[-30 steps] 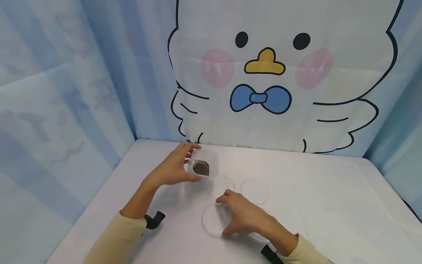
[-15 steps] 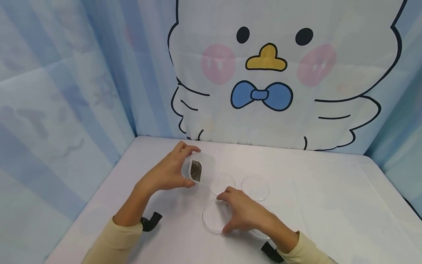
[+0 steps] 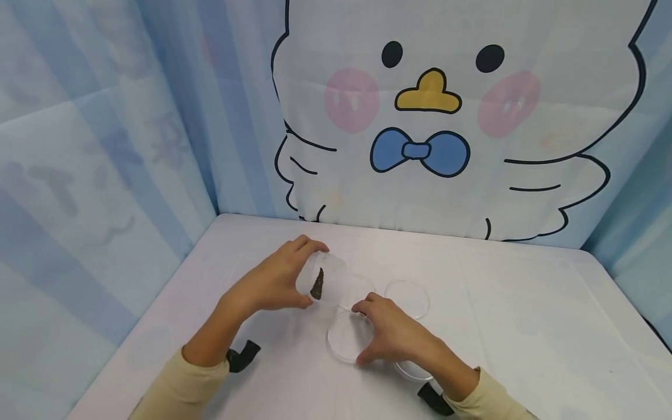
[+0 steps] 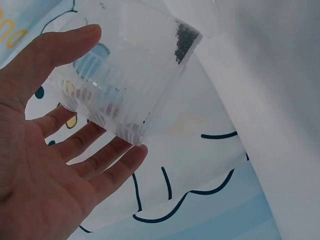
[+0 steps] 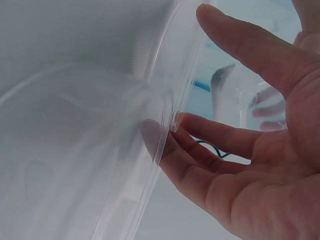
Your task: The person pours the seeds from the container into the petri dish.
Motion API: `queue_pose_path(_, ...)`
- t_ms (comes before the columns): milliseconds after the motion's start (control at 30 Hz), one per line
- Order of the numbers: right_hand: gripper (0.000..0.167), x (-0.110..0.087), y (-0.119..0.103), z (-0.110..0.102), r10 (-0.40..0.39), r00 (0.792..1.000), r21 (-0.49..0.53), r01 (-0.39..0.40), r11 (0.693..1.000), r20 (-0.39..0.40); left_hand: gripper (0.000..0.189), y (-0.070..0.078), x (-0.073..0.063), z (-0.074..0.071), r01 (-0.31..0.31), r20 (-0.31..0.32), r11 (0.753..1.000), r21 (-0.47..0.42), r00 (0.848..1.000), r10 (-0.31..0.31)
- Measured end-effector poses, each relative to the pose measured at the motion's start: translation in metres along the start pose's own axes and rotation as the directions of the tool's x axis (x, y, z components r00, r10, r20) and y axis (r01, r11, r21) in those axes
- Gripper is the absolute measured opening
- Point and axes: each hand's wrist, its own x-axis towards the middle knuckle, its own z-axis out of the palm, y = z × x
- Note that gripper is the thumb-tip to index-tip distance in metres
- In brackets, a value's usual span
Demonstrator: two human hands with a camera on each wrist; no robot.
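My left hand [image 3: 273, 279] grips a clear plastic tub [image 3: 334, 274], which is tipped steeply onto its side. Dark soil-like grains [image 3: 317, 286] have gathered along its lower edge; in the left wrist view these grains [image 4: 185, 42] sit in one corner. The left thumb lies on one side of the tub and the fingertips on the other. My right hand [image 3: 394, 333] holds the rim of a clear petri dish [image 3: 347, 341], just in front of the tub. Across the right wrist view, that petri dish [image 5: 165, 95] shows its edge between thumb and fingers.
Another clear dish [image 3: 407, 298] lies to the right, and one more [image 3: 362, 284] sits beside the tub. Partly under the right forearm is a further dish [image 3: 415, 371]. A white-covered table [image 3: 514, 326] ends at a printed curtain [image 3: 415, 204] behind.
The left hand has tipped the tub further, and the patch of grains seen in it has narrowed to a thin strip. The right hand's dish has shifted slightly up and right.
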Motion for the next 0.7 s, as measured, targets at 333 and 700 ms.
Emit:
queue_pose_path(333,0.080,-0.001,0.000,0.000,0.012,1.000,0.012,-0.012,1.000,0.000,0.089,0.011,0.001,0.005,-0.059,0.010,0.986,0.156,0.998,0.058)
queue_pose_path(700,0.081,-0.001,-0.001,-0.002,0.012,1.000,0.020,-0.013,1.000,0.012,0.088,0.024,0.001,0.006,-0.089,0.028,0.964,0.249,0.996,0.085)
